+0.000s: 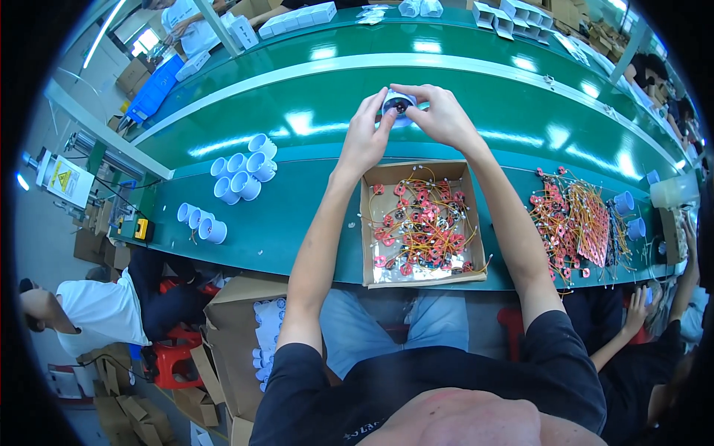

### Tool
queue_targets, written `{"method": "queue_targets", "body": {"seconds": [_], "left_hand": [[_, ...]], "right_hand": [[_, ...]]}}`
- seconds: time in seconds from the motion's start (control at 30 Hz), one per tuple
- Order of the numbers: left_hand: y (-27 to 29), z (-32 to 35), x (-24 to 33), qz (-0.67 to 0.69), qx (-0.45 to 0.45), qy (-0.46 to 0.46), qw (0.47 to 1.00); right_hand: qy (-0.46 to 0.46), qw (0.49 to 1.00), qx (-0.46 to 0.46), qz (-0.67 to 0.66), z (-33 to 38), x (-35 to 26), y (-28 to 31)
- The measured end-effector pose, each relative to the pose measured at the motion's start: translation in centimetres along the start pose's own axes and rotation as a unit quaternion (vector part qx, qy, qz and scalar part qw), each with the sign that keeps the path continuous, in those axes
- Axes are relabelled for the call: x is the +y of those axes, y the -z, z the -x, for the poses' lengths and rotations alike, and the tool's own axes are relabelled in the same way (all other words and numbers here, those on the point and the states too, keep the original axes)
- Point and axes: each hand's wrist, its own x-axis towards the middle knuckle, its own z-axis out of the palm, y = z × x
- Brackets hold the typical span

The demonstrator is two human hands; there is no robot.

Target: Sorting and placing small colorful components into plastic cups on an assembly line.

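Out over the far side of the green table, both my hands are closed around one pale cup-shaped housing (400, 105) with a dark inside. My left hand (363, 135) grips its left side, the thumb by the opening. My right hand (445, 119) holds the right side, its thumb and fingers bent at the rim. What lies deep in the housing is too small to make out. Between my forearms stands a shallow cardboard box (366, 230) holding a tangle of small red round parts (424, 223) on orange wires.
Pale cups (245, 184) stand grouped on the left, with more cups (213, 231) nearer. At right lies a heap of red wired parts (569, 223) beside a few cups (624, 202). An open carton (238, 320) sits below the edge. A white rail (297, 78) runs beyond; people work either side.
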Motion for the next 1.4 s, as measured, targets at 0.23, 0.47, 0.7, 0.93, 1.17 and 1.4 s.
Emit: {"method": "queue_targets", "body": {"seconds": [0.23,0.47,0.7,0.93,1.17,1.4], "left_hand": [[-1.1,0.5,-1.1,0.027,0.008,0.004,1.000],[-1.1,0.4,-2.8,0.139,-0.031,0.036,0.989],[-1.5,0.6,-2.8,0.063,-0.033,0.008,0.997],[-1.1,0.3,-2.6,0.100,0.003,0.031,0.994],[-0.7,0.1,-2.3,0.089,-0.035,0.014,0.995],[-0.9,0.8,0.5,0.139,0.000,-0.016,0.990]], "right_hand": [[0.022,1.000,0.005,0.012,0.5,-0.4,-0.1],[0.017,0.999,0.023,0.043,0.2,-0.1,-1.0],[0.002,0.997,-0.030,0.072,0.7,-0.3,-0.7],[0.054,0.987,0.092,0.122,0.8,0.3,-4.6],[0.013,0.982,0.166,0.086,1.1,0.0,-4.5],[0.084,0.974,0.148,0.148,1.7,-3.7,-1.8]]}}
